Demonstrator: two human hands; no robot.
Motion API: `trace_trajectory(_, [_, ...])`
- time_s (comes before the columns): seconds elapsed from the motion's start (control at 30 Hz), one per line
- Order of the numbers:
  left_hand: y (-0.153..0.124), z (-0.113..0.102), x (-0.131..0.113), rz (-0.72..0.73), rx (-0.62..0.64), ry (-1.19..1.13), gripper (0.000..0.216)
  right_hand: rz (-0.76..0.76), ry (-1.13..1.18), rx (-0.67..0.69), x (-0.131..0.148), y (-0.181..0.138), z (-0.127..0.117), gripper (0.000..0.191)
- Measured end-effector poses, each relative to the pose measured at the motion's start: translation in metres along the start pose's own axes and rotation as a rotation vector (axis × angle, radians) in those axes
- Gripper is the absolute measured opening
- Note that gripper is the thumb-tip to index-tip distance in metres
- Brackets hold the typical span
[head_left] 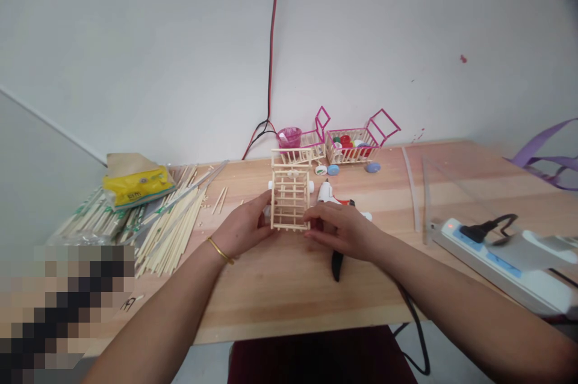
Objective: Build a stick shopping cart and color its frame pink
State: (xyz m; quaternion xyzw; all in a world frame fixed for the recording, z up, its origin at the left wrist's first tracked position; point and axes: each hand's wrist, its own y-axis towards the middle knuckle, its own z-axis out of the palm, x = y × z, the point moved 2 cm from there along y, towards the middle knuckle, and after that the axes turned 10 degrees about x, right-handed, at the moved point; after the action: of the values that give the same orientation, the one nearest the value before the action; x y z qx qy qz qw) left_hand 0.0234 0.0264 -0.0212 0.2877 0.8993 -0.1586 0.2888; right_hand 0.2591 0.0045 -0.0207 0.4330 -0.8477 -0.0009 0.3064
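Note:
A small cart made of pale wooden sticks (291,197) is between my hands, with white caps at its sides like wheels and a stick frame at its far end. My left hand (241,224) grips its left side, thumb near the front corner. On the near right corner, the fingers of my right hand (341,229) are closed. Just behind that hand lies a white glue gun (326,191), partly covered by it, and its black end (336,265) shows below.
Two stick carts with magenta trim, one loaded with coloured caps (347,146), stand by the wall beside a pink cup (289,138). Loose sticks (174,233) and a yellow tissue pack (139,184) lie left. A power strip (501,266) with a plugged-in cord is at right.

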Motion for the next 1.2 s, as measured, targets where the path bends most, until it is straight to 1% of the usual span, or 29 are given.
trace_trajectory(0.23, [0.0004,0.0006,0.0002,0.000,-0.008,-0.020,0.064,-0.022,0.003,-0.015,0.0014,-0.0003,-0.0009,0.021])
trace_trajectory(0.4, [0.0005,0.0018,0.0033,-0.018,-0.027,-0.041,0.071,-0.047,-0.009,-0.022,0.0036,-0.0003,-0.0024,0.020])
trace_trajectory(0.63, [0.0007,0.0007,0.0015,-0.011,-0.014,-0.030,0.062,-0.046,-0.015,-0.034,0.0032,-0.0004,-0.0024,0.019])
trace_trajectory(0.97, [0.0004,0.0006,0.0007,-0.035,-0.011,-0.015,0.064,-0.026,-0.012,-0.009,0.0025,-0.0002,-0.0020,0.018])
trace_trajectory(1.07, [0.0001,0.0005,0.0006,-0.033,-0.009,-0.019,0.064,-0.029,-0.015,-0.009,0.0018,-0.0003,-0.0015,0.020])
trace_trajectory(1.2, [0.0001,0.0002,0.0027,-0.036,-0.014,-0.036,0.068,-0.045,-0.022,-0.052,0.0018,-0.0010,-0.0015,0.025])
